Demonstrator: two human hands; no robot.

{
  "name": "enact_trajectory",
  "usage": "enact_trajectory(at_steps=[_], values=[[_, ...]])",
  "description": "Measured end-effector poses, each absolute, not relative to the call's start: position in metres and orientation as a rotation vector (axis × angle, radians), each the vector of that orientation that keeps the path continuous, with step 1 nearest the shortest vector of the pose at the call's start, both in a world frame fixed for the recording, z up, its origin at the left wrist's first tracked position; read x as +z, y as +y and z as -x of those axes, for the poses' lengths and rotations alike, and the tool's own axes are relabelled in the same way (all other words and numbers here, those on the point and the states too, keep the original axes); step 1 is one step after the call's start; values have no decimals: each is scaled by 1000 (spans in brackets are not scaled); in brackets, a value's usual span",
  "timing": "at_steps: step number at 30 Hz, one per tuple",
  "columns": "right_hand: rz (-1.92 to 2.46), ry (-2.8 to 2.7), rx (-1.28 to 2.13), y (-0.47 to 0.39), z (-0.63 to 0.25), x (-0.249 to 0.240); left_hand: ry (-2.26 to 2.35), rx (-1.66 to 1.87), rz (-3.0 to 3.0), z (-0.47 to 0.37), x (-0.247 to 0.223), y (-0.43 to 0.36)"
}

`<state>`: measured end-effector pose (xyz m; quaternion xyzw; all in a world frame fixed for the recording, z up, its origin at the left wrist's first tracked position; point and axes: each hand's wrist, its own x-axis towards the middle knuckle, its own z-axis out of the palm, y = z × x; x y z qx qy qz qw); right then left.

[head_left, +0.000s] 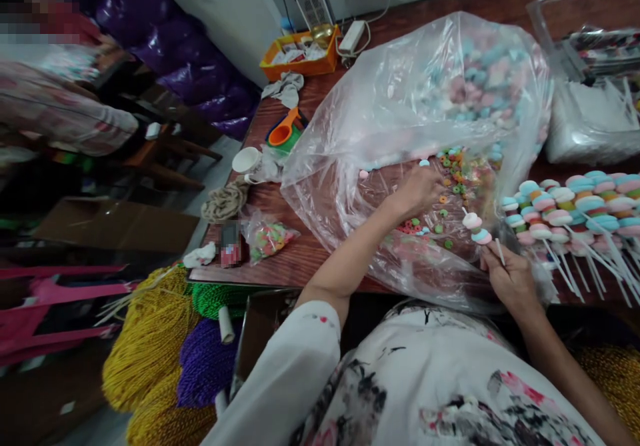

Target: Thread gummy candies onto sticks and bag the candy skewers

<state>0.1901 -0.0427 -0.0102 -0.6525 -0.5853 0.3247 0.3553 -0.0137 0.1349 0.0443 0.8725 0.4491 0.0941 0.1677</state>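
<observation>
My left hand (423, 189) reaches over the clear plastic bag (340, 126), its fingers bunched beside the small coloured rings (453, 166); what they hold, if anything, is hidden. Lower right, my right hand (510, 276) pinches a thin stick threaded with pink, white and blue candy-like discs (481, 236). The stick's bare tip points up and left. Green and red rings lie scattered between the hands. A heap of pastel discs (480, 86) shows through the plastic at the back of the bag.
Finished-looking skewers (585, 209) are piled at the right, below a clear plastic box (595, 119). Left on the table are a white cup (247, 160), an orange scoop (283, 133), a small bag of rings (270, 238) and an orange tray (300, 66). Another person's sleeve (65, 109) shows far left.
</observation>
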Motion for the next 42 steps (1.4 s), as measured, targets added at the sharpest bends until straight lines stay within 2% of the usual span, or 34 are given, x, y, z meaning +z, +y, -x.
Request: enact_trajectory(at_steps=[6, 12, 18, 24, 27, 33, 35, 42], values=[[1676, -1471, 888, -44, -197, -13, 1186, 256, -2482, -42, 18, 162], [1635, -1507, 898, -46, -199, -9, 1136, 138, -2551, -26, 9, 151], [1586, -1575, 798, -42, -197, -4, 1083, 348, -2527, -2, 4, 143], [1624, -1574, 683, -43, -206, -5, 1154, 682, -1956, 23, 25, 148], [1622, -1593, 703, -43, -204, -3, 1085, 627, -1994, 26, 29, 141], [1615, -1634, 717, -41, -196, 0, 1133, 257, -2503, 10, 13, 120], [1616, -1641, 712, -42, -195, 0, 1101, 237, -2594, 7, 8, 115], [1602, -1786, 646, -43, -190, 4, 999, 843, -1997, 21, 27, 86]])
